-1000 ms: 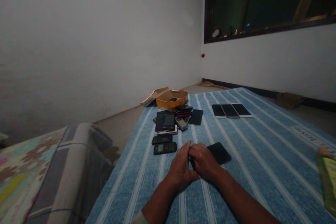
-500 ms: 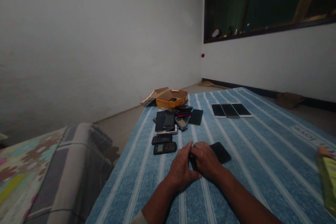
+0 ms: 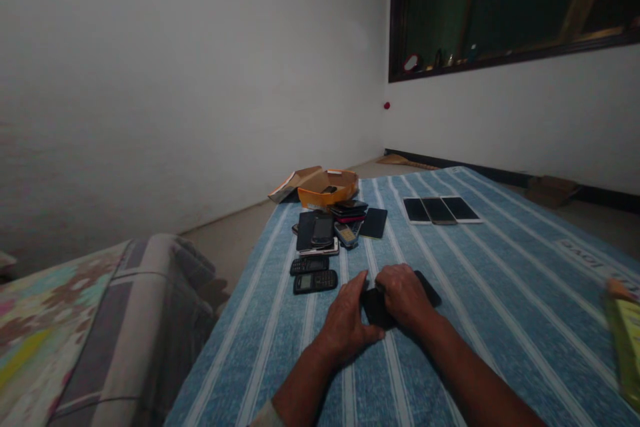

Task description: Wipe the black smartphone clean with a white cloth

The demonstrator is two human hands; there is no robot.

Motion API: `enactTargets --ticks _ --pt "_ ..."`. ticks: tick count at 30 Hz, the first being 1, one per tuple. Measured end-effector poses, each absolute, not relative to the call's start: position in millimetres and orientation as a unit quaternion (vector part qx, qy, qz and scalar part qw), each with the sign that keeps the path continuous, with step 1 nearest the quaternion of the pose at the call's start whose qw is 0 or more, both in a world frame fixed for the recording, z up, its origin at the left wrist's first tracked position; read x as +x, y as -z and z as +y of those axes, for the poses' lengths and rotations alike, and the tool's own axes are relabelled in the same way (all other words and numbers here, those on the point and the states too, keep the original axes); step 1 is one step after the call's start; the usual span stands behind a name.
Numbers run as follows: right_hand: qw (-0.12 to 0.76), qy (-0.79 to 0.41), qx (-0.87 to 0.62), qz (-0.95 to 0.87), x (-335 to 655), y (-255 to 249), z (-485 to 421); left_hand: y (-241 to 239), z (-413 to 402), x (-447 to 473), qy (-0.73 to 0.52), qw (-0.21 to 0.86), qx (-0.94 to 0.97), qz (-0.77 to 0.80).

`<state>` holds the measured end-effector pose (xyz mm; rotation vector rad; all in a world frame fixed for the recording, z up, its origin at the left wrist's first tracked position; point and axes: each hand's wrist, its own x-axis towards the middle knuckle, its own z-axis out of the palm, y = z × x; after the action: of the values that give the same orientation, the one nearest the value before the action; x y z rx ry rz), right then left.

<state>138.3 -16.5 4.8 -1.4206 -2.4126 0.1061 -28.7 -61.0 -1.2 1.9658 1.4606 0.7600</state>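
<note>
A black smartphone (image 3: 376, 307) lies flat on the blue striped cloth (image 3: 490, 293) in front of me. My right hand (image 3: 406, 297) rests palm down on it, fingers curled over its far part. My left hand (image 3: 347, 320) touches the phone's left edge with thumb and fingers closed against it. Two small black keypad phones (image 3: 314, 273) lie just left of my left hand. Behind them sits a heap of several phones (image 3: 335, 223). Three smartphones (image 3: 440, 210) lie side by side farther back on the right.
An orange cardboard box (image 3: 327, 188) with its lid open stands at the cloth's far left corner. A rolled patterned mattress (image 3: 90, 327) lies on the left. A yellow-green object (image 3: 625, 340) sits at the right edge. White walls and a dark window (image 3: 500, 7) are behind.
My hands have parted a little and the right one slid right over the phone. More of the black phone shows between them now.
</note>
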Motion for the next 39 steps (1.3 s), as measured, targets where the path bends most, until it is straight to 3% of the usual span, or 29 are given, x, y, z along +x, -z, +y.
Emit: enactTargets --ticks 11,23,39 --pt "0.132 0.008 -0.61 -0.782 166 -6 -3 -5 -62 -28 -0.264 0.275 0.737 0.558" --pt "0.224 0.008 -0.448 -0.865 132 10 -21 -1 -63 -26 -0.3 0.264 0.758 0.516" --pt "0.128 0.01 -0.608 -0.784 166 -7 -4 -5 -65 -25 -0.261 0.256 0.761 0.536"
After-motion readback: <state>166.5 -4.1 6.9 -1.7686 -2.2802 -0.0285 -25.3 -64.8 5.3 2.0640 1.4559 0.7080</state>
